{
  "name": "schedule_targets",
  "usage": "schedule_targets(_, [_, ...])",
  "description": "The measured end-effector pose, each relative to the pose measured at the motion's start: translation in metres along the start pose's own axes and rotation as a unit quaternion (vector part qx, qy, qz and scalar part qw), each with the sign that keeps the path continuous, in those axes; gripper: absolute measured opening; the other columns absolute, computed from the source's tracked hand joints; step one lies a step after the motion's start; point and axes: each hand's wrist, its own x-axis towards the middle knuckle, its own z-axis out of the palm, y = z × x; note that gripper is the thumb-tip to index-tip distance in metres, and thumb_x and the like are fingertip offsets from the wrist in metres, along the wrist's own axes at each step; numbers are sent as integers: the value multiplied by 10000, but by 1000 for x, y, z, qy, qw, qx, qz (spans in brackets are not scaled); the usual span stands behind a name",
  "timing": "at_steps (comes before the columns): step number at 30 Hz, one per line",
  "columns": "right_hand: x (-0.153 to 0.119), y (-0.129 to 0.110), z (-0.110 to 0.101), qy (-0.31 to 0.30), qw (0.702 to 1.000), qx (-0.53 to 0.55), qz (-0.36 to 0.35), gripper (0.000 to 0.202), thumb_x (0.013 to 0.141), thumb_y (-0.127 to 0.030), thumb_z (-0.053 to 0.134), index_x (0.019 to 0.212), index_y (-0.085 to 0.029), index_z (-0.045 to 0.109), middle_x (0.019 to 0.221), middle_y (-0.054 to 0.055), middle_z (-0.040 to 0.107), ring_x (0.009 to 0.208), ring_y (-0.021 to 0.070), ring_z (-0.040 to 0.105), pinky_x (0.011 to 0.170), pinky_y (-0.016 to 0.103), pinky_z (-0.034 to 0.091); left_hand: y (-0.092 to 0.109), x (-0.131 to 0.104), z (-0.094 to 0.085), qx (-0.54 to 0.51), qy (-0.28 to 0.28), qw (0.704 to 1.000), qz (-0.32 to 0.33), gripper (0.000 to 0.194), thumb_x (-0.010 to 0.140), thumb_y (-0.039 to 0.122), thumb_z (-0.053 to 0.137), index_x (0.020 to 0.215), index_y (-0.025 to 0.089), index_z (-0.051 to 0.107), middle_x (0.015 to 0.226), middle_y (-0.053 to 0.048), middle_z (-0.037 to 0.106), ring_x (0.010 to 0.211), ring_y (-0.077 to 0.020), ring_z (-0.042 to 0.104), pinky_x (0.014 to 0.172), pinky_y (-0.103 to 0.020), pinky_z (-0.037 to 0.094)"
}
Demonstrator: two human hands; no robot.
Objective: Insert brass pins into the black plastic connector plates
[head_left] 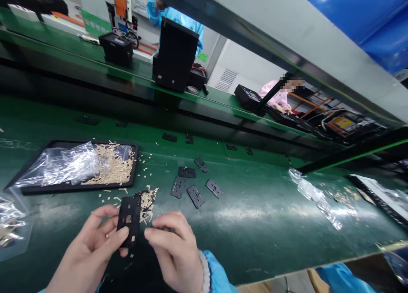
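Note:
My left hand grips a flat black plastic plate with cut-outs, thumb over its front and fingers behind. Just right of the plate, the thumb and index finger of my right hand are pinched together; whatever is between them is too small to make out. Beyond the held plate lies a small heap of tan strips, partly hidden by it. Several similar black plates lie loose on the green bench, ahead of my right hand.
A black tray at the left holds a clear plastic bag and many tan pieces. Another clear bag lies at the left edge. Crumpled plastic lies at right. Two people work beyond the shelf.

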Motion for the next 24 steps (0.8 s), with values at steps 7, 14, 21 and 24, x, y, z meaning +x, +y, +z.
schedule_targets(7, [21,13,-4,-48,997,59,-20,141,960,-213,604,954,-215,745,892,78,763,807,179,669,766,304,551,12,-9,17,-63,-60,990,-110,492,625,612,808,931,230,754,592,10,643,516,-145,571,508,-259,532])
schedule_targets(14, [11,5,9,-3,958,203,202,56,809,-211,731,794,-182,776,718,41,667,589,131,561,530,240,463,-2,14,4,169,-126,974,78,444,723,698,645,711,261,717,442,15,575,401,-161,554,423,-244,486])
schedule_targets(21, [10,1,15,-2,893,317,321,69,685,-155,741,631,-185,711,731,15,611,599,113,540,498,212,436,0,16,-5,264,-112,928,237,280,836,505,584,715,295,725,619,-2,678,433,-150,591,467,-215,490])
schedule_targets(24, [9,3,18,-10,852,366,374,133,659,-196,780,592,-188,666,757,1,590,525,78,473,416,183,399,1,17,-8,284,-124,915,258,246,842,463,573,742,308,735,682,-5,698,452,-153,601,489,-216,500])
